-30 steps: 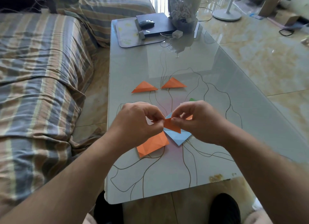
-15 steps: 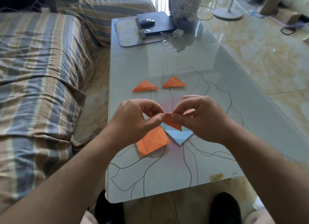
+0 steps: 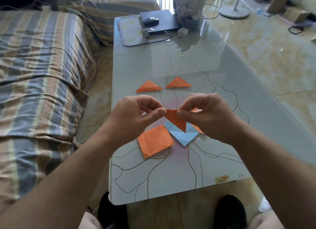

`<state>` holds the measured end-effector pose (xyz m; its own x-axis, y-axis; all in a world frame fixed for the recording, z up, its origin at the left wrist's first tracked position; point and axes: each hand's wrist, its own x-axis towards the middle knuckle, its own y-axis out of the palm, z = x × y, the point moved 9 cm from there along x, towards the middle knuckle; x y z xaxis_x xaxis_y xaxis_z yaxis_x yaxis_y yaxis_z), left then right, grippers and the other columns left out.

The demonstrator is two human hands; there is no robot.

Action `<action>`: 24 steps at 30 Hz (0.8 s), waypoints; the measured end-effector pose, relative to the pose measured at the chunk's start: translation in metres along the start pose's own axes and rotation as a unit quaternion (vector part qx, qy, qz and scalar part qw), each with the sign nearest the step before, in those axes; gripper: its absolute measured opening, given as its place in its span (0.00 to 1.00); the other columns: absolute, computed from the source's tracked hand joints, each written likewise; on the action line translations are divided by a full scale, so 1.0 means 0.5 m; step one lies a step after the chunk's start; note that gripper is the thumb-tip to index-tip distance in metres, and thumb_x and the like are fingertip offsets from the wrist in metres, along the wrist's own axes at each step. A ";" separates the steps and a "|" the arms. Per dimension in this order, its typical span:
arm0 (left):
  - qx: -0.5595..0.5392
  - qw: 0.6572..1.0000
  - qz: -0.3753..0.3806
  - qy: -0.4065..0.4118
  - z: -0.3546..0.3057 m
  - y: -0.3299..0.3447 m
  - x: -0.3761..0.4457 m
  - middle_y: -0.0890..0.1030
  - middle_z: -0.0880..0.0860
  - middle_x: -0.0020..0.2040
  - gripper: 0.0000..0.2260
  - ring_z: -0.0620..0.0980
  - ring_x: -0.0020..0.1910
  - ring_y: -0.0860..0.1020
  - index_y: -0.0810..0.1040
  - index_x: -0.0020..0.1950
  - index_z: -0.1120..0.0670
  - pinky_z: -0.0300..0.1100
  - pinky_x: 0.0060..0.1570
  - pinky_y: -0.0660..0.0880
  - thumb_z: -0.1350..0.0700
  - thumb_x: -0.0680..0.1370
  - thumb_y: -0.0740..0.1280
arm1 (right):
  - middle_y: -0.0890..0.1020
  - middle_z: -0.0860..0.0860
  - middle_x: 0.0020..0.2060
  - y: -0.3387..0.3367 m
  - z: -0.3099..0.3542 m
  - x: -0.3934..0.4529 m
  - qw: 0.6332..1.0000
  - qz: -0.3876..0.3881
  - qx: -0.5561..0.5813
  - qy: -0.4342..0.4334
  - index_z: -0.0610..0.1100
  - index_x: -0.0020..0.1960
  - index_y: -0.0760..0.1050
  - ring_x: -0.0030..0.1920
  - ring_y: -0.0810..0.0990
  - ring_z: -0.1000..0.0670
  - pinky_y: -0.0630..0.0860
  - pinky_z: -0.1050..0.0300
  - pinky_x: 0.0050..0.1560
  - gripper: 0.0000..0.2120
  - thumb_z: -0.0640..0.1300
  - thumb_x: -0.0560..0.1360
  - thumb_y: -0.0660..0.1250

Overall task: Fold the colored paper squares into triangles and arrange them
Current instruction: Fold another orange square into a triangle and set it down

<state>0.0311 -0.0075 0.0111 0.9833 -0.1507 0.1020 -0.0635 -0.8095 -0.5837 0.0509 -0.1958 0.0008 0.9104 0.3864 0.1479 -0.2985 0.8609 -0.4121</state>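
I have lifted the orange triangle (image 3: 176, 120) higher; left hand (image 3: 136, 119) and right hand (image 3: 206, 116) pinch its top edge, tip hanging below.

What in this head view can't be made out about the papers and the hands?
- Head view: the orange paper pinched by the left hand and right hand; their fingers cover its top corners, so its fold state is unclear.
- The blue paper is partly covered by that orange piece.
- An orange scrap under the right hand: shape hidden.
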 end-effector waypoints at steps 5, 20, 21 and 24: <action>-0.181 0.982 0.006 -0.058 0.012 0.013 -0.001 0.84 0.62 0.46 0.08 0.53 0.42 0.80 0.86 0.49 0.51 0.52 0.47 0.79 0.49 0.75 0.74 | 0.84 0.36 0.39 0.002 -0.006 -0.001 0.992 0.000 0.123 0.041 0.45 0.42 0.86 0.39 0.76 0.43 0.71 0.44 0.43 0.07 0.49 0.71 0.77; -0.234 0.965 -0.010 -0.116 0.028 0.026 -0.005 0.88 0.54 0.47 0.13 0.56 0.50 0.85 0.85 0.52 0.52 0.58 0.56 0.82 0.46 0.73 0.73 | 0.85 0.44 0.39 0.013 -0.029 -0.010 0.975 0.008 0.179 0.135 0.45 0.40 0.84 0.42 0.81 0.48 0.75 0.48 0.50 0.06 0.41 0.76 0.76; -0.237 0.964 -0.005 -0.120 0.027 0.031 -0.005 0.88 0.53 0.47 0.14 0.55 0.49 0.86 0.85 0.52 0.53 0.59 0.57 0.82 0.45 0.72 0.73 | 0.86 0.45 0.40 0.016 -0.029 -0.012 0.972 0.008 0.186 0.141 0.46 0.40 0.84 0.43 0.82 0.48 0.76 0.48 0.50 0.06 0.41 0.76 0.75; -0.239 0.964 -0.007 -0.119 0.024 0.038 -0.003 0.88 0.54 0.46 0.13 0.52 0.47 0.85 0.84 0.50 0.52 0.59 0.58 0.81 0.45 0.71 0.73 | 0.86 0.44 0.42 0.025 -0.034 -0.015 0.965 0.014 0.204 0.164 0.48 0.39 0.83 0.44 0.84 0.48 0.77 0.49 0.51 0.07 0.43 0.76 0.74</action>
<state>0.0304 -0.0156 -0.0100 0.9923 -0.0492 -0.1135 -0.0650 -0.9880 -0.1403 0.0453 -0.1935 -0.0206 0.9223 0.3426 -0.1787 -0.3507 0.9364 -0.0144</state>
